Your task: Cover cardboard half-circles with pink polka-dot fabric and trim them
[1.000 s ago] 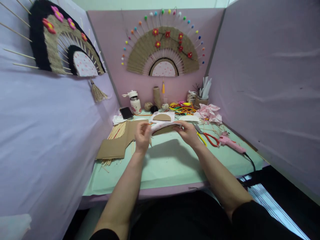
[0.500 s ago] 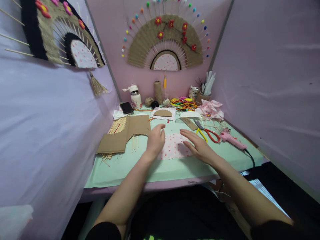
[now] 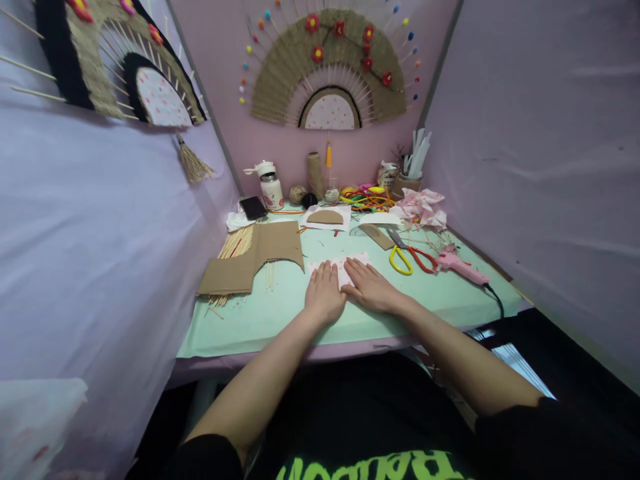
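A brown pot (image 3: 409, 185) at the back right holds tall white strips (image 3: 419, 157). Just left of it is a small white basket (image 3: 387, 175), but what is inside is too small to tell. A little glass jar (image 3: 332, 193) has something white in it. Farther left stands a white bottle (image 3: 271, 190) with its lid flipped up.

A black phone (image 3: 253, 208) lies near the bottle. Cut cardboard (image 3: 280, 240) covers part of a pile of thin sticks (image 3: 239, 241). To the right are scissors (image 3: 401, 261) with a yellow loop, and a pink glue gun (image 3: 465, 269). A cardboard half circle (image 3: 325, 217) lies on white paper.

The dotted cloth (image 3: 342, 272) is flat on the tabletop (image 3: 270, 333), in the middle, near the person. The left hand (image 3: 324, 293) and right hand (image 3: 371, 287) press on it, palms down, side by side, and hide much of it. Both hands are flat with the fingers out straight, gripping nothing.
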Motion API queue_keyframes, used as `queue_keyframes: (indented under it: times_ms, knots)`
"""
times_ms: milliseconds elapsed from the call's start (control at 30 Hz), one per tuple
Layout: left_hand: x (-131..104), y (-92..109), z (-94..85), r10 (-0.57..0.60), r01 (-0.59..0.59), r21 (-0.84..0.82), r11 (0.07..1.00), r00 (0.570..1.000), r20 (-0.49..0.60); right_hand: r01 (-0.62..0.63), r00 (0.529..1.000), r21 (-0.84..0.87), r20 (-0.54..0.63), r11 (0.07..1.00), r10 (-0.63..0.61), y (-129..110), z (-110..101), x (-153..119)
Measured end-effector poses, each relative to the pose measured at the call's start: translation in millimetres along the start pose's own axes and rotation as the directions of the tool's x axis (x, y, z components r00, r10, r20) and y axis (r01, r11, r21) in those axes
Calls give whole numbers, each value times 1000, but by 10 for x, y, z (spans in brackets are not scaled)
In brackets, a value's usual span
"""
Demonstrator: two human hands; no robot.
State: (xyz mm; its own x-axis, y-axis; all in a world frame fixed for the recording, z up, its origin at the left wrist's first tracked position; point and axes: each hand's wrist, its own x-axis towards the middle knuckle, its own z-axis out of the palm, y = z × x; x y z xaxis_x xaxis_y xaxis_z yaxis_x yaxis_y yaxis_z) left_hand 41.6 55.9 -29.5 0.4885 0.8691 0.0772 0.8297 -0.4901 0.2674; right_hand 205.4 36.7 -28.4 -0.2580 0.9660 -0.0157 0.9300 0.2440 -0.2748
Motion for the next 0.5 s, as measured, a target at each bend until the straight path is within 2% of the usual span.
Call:
queue_keyframes:
  times_ms: [133,367,500]
  knots:
    - [-5,5,-14,-28,28,45,999,1000,-4,-54,998,-44,-23,998,53,52,-22,-33]
    - [0,-9,-19,-33,31,69,997,999,30,-44,999,-31,14,999,45,53,-36,-25]
    - [-25,-32,-1,-18,18,-11,1000,999,-32,-32,999,14,36,999,32,91,-60,-11]
